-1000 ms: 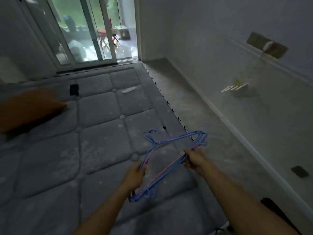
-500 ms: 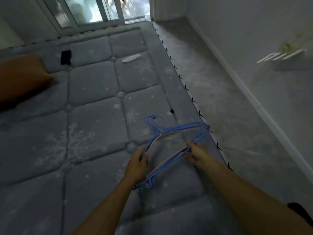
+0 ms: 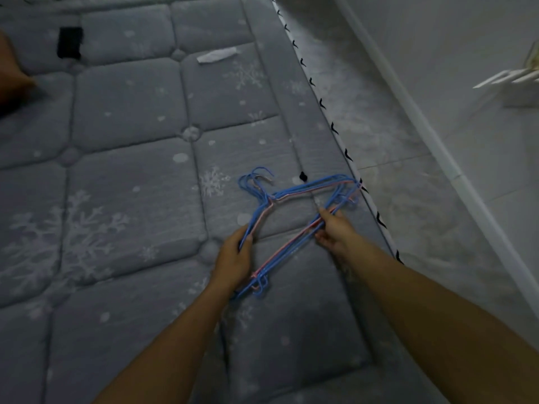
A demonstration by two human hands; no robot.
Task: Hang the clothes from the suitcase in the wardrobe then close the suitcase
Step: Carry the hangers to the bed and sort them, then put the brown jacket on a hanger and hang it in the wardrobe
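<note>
Hangers (image 3: 306,189): blue + pink wire bundle, you hold it over mattress (image 3: 131,112), near its right edge, hooks pointing away from you.
Left hand (image 3: 233,260): you grip one sloping arm of bundle.
Right hand (image 3: 332,231): you pinch the bottom bars; hands apart.
Mattress top: black item (image 3: 69,42) + white scrap (image 3: 215,55) toward far end; orange cushion (image 3: 11,74) at far-left.
Floor (image 3: 393,170): pale tiles along mattress right edge.
</note>
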